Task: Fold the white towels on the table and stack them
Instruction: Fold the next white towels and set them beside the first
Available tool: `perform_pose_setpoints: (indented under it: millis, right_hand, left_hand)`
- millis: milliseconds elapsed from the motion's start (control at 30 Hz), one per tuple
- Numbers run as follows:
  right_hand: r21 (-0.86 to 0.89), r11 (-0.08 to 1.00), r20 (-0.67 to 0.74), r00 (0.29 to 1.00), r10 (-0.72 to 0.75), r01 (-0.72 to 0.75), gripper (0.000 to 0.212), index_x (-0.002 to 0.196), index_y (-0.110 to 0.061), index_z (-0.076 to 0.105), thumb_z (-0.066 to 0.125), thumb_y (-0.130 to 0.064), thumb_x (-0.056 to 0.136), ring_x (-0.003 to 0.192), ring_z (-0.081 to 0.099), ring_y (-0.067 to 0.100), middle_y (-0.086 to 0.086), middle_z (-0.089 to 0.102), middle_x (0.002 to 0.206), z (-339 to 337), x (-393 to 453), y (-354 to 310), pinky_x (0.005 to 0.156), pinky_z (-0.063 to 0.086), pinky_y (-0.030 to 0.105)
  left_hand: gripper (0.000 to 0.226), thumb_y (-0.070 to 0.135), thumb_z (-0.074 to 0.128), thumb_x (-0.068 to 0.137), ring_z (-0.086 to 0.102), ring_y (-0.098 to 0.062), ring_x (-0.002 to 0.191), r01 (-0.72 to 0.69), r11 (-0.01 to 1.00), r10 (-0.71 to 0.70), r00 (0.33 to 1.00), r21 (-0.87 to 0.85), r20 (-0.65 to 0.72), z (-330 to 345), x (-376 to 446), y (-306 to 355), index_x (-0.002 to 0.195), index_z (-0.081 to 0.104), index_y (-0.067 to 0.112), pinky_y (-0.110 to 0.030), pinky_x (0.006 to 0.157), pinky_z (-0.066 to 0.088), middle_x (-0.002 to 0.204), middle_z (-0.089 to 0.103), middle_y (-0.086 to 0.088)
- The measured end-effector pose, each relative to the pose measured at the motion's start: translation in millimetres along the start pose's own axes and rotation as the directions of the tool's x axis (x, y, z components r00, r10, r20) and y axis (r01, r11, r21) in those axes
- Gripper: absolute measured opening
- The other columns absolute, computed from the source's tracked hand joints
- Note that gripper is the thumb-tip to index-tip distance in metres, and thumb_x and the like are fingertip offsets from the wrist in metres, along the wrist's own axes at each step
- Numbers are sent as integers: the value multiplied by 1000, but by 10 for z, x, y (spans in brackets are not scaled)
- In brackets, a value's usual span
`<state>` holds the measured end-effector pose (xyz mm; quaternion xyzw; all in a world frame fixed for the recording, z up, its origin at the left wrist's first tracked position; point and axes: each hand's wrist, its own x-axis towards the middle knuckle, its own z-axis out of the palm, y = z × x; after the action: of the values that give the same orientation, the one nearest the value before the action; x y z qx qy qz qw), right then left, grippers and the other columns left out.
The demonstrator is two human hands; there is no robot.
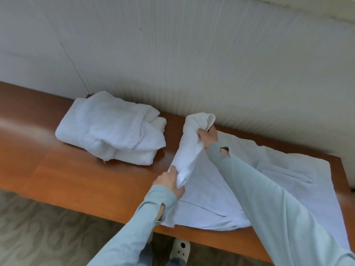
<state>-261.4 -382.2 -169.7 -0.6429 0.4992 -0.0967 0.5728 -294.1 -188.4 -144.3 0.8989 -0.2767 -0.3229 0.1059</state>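
Towels: two lots on the wooden table (80, 181), and I'll go left to right.
Pile on the left (110, 127): white towels heaped near the wall. The bottom one looks folded, but the top one is slumped over it pretty loosely. It sits well apart from the hands, so I'd guess that's where the stack is meant to grow, and the top layer probably wants tidying later.
Left hand (170, 182): fingers and thumb curled round the near end of a lifted edge, pinching a bunched bit of cloth just above the table's front side.
Lifted edge (189, 150): it runs from the left hand up to the right hand, raised off the table and a bit rolled over at the top.
Right hand (208, 137): fingers closed on the far end of the same edge, close to the wall.
Spread towel (284, 169): the rest lies flat-ish across the right part of the table, with a few creases, and its near hem hangs slightly over the front edge.
How I'd do this step: keep both grips level and the edge taut between them, carry it over to the right in one sweep, and line it up with the opposite hem before letting go.
Watch out: the bunching at the left grip could fold in a wrinkle, so shake it straight first.
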Motion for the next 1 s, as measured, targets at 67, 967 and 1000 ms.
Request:
perform_pose_setpoints:
  millis: [67,967,1000]
  right_hand:
    - [38,999,-24,1000,9,-8,56,142,-12,33,50,-10,89,122,48,31,11,49,136,-220,93,93,99,42,36]
    - [-267,964,174,983,51,-3,98,147,-28,6,74,-35,77,134,36,26,4,30,150,-633,11,914,109,32,37]
    - [-323,944,239,971,15,65,98,147,-30,4,73,-32,77,135,34,25,2,27,151,-627,-77,969,110,30,36]
  left_hand:
    - [43,26,55,85,61,-33,92,-71,996,73,996,-58,42,173,-24,249,121,35,13,-29,69,39,97,57,-13]
    - [62,34,70,77,55,-28,106,498,783,-432,866,-372,250,651,650,-99,127,44,7,-35,90,45,120,54,-10]
    - [58,38,67,80,54,-27,97,518,733,-452,855,-440,255,621,662,-85,123,48,5,-34,86,45,113,56,-10]
